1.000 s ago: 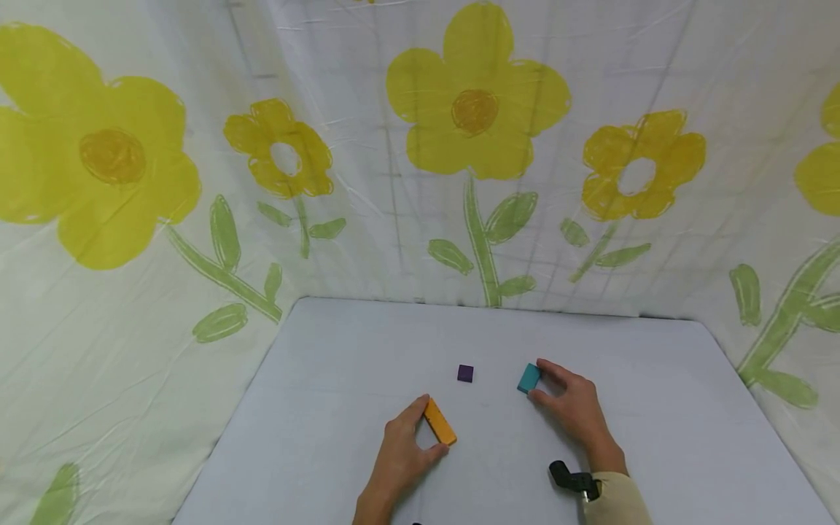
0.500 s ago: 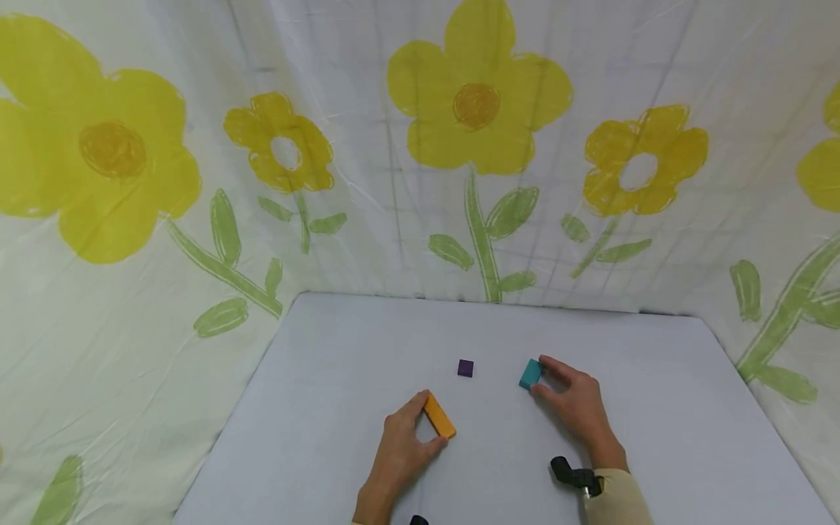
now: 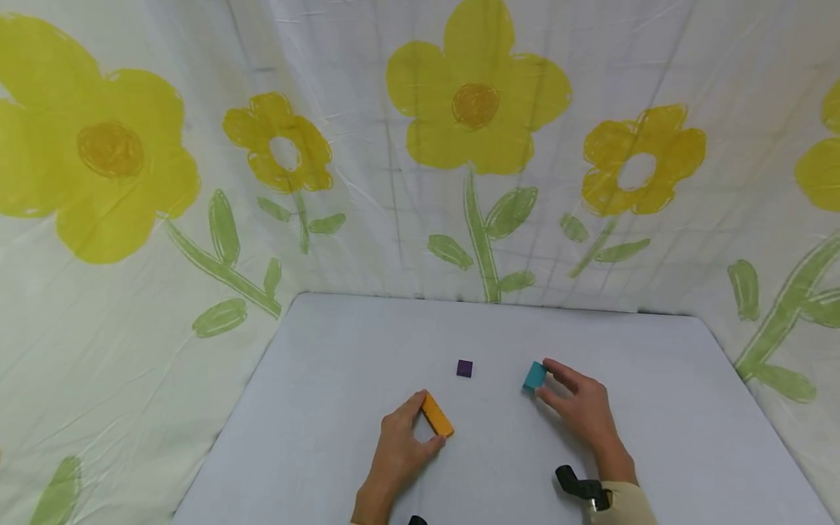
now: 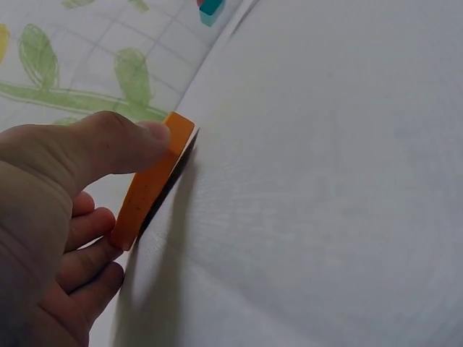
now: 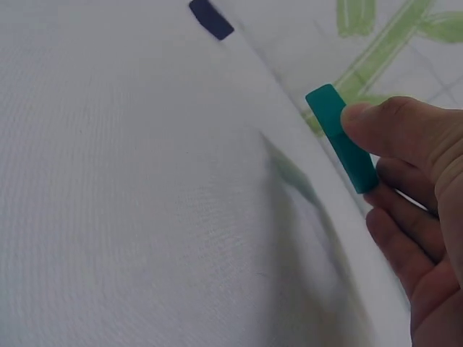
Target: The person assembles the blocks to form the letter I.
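My left hand pinches a long orange block lengthwise, between thumb and fingertips. In the left wrist view a dark shadow runs along the lower edge of the orange block; I cannot tell whether it touches the table. To the right, my right hand pinches a teal block between thumb and fingers. In the right wrist view this teal block hangs above the table, apart from its shadow. A small dark purple block lies on the table between and beyond the hands.
The white table has rounded far corners. Behind it and along its sides hangs a pale curtain printed with yellow flowers. A black camera mount sits on my right wrist by the sleeve.
My right hand has shifted slightly to the right with the teal block. The left hand and orange block have hardly moved, and the purple block stays in place. The head view tilted slightly at first.
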A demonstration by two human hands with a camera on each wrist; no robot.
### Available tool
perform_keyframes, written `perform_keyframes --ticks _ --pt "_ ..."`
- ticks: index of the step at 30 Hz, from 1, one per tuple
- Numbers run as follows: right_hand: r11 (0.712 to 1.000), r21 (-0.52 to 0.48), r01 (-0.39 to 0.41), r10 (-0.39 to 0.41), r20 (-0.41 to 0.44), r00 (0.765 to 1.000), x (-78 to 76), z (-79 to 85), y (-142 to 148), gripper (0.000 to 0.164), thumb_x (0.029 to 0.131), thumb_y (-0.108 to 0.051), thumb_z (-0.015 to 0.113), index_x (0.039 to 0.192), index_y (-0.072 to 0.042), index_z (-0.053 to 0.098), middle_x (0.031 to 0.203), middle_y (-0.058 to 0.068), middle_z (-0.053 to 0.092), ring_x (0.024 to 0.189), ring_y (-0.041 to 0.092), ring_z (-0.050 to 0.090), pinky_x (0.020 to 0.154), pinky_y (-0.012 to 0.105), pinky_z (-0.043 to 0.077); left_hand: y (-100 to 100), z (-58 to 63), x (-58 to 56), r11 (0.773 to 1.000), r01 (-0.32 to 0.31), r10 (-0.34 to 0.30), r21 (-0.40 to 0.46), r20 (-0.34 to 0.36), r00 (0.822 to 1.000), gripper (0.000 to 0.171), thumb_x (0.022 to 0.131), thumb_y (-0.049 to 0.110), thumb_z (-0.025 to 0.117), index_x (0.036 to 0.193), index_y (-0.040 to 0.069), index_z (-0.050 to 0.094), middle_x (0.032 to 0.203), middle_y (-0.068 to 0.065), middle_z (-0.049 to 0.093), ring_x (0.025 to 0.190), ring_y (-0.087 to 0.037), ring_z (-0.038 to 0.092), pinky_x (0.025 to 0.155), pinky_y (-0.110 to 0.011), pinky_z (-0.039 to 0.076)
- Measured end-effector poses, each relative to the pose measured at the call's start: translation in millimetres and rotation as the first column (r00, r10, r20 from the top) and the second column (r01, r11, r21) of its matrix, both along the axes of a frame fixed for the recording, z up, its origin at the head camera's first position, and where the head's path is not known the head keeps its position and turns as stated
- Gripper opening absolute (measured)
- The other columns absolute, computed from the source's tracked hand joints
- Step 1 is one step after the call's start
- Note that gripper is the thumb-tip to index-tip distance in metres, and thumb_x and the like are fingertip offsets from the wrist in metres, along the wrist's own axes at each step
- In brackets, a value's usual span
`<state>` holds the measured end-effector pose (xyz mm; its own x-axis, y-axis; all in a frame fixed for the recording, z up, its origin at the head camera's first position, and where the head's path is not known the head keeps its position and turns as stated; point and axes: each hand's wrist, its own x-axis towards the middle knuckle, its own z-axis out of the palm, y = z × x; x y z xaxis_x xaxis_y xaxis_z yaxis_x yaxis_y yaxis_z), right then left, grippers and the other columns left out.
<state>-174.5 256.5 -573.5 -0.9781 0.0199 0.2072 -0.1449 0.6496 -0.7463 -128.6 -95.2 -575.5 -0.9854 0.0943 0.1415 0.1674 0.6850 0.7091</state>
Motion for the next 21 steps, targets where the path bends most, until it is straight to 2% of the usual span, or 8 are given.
perform_keyframes --ticks 6,11,17,21 --pt "1.000 -0.010 -0.016 0.016 -0.010 1.000 5.4 8.8 1.0 0.059 0.096 -0.030 0.088 0.149 -0.012 0.069 0.147 0.008 0.072 0.133 0.036 0.071 0.099 -0.004 0.036 -1.6 2.5 -0.6 1.000 0.016 -0.016 0.005 -0.016 1.000 0.082 0.081 0.019 0.098 0.152 0.000 0.061 0.152 -0.017 0.067 0.141 -0.035 0.066 0.118 -0.050 0.053" --pt "1.000 0.018 -0.016 0.016 -0.013 1.000 11.8 16.6 0.2 0.058 0.096 -0.033 0.087 0.148 -0.015 0.070 0.146 0.007 0.073 0.131 0.035 0.072 0.099 -0.001 0.036 -5.0 7.2 -1.5 0.998 0.063 -0.063 -0.008 -0.063 0.996 0.079 0.081 0.018 0.097 0.150 -0.001 0.063 0.150 -0.017 0.069 0.137 -0.035 0.068 0.114 -0.050 0.056" --pt "0.999 0.039 -0.019 0.021 -0.046 0.999 20.9 25.8 -1.9 0.057 0.095 -0.032 0.088 0.147 -0.016 0.071 0.143 0.005 0.075 0.127 0.034 0.074 0.099 -0.003 0.034 -8.7 16.2 -11.4 0.990 0.140 -0.142 -0.024 -0.088 0.986 0.078 0.082 0.020 0.097 0.150 0.000 0.063 0.151 -0.015 0.069 0.138 -0.032 0.068 0.115 -0.048 0.056" --pt "0.998 0.056 -0.016 0.018 -0.044 0.999 28.9 34.4 -4.6 0.056 0.095 -0.035 0.088 0.147 -0.019 0.072 0.143 0.002 0.075 0.126 0.032 0.075 0.100 0.001 0.038 -10.9 24.4 -18.6 0.980 0.194 -0.197 -0.031 -0.118 0.973 0.079 0.082 0.018 0.097 0.151 0.000 0.063 0.152 -0.014 0.068 0.139 -0.031 0.068 0.115 -0.046 0.056"
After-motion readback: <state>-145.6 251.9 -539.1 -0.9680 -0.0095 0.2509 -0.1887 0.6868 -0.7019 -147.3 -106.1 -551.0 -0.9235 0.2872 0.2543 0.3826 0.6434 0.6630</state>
